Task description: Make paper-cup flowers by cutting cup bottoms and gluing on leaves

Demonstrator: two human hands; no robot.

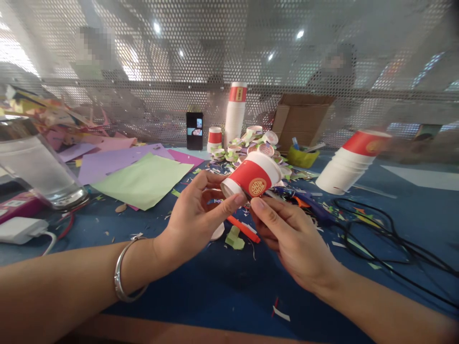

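Note:
A red and white paper cup (253, 176) with a round gold emblem is tilted on its side above the table. My left hand (193, 215) grips it near its base end, fingers behind and thumb in front. Close under the cup's lower edge, my right hand (290, 229) is closed in a pinch; what sits between its fingertips is too small to make out. Below the hands lie an orange-red pen-like stick (244, 228), a folded light-green paper piece (234, 238) and a partly hidden white disc (217, 232).
Behind are a heap of cut cup pieces (263, 143), a tall cup stack (234, 114) and a phone (194, 131). Right: a leaning cup stack (349, 162) and black cable (380, 239). Left: coloured paper sheets (147, 179) and a glass of water (39, 162).

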